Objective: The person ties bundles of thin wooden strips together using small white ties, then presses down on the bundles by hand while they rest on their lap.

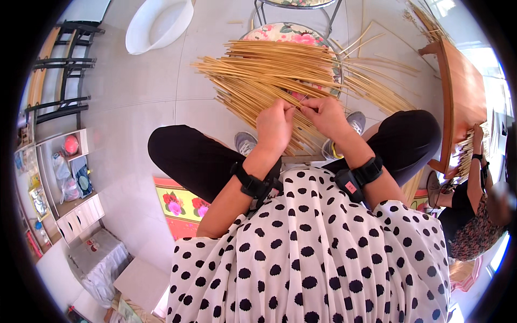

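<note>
A broad layer of thin tan reed stalks (280, 56) lies across a round stool with a flowered seat (318, 37) in front of me. My left hand (276, 125) and my right hand (326, 115) meet at the near edge of the stalks. Their fingertips pinch close together, with a thin pinkish strand or tie just between them. Whether each hand grips a stalk or the strand is too small to tell. More stalks slant down below my hands, between my grey shoes.
Loose reeds (382, 91) spread on the floor to the right. A white plastic tub (160, 24) sits at the far left. To the right stands a wooden bench (463, 91), with another person (474, 215) handling stalks beside it. Shelves (64, 177) line the left.
</note>
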The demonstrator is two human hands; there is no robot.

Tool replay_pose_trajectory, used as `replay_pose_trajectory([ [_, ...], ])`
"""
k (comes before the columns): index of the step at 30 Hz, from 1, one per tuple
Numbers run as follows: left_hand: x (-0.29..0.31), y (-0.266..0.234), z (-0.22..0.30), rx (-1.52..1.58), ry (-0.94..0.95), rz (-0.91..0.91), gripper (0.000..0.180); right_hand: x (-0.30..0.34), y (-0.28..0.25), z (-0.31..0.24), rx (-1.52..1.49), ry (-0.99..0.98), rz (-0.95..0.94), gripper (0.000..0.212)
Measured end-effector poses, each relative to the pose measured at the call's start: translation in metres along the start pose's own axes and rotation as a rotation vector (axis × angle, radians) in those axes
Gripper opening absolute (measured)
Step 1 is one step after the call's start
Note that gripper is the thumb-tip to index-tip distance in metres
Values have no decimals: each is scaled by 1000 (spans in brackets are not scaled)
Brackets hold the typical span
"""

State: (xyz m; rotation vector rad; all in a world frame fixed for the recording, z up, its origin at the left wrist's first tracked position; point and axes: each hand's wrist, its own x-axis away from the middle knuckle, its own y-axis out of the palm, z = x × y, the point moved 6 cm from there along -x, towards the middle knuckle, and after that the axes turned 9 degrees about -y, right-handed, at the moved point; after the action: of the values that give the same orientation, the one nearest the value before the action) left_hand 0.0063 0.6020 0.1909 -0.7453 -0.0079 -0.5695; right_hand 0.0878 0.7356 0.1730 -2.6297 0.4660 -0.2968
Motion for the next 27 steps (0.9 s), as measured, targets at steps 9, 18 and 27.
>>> replay_pose_trajectory([
  [9, -9, 1, 17, -248, -152, 6, 38, 2, -3, -11, 22, 30, 70, 19],
  [18, -6, 3, 24, -326, -251, 99, 45, 7, 0, -13, 83, -28, 160, 18],
  [27, -6, 5, 26, -271, -356, 113, 38, 10, 4, -15, 172, -3, 171, 17],
])
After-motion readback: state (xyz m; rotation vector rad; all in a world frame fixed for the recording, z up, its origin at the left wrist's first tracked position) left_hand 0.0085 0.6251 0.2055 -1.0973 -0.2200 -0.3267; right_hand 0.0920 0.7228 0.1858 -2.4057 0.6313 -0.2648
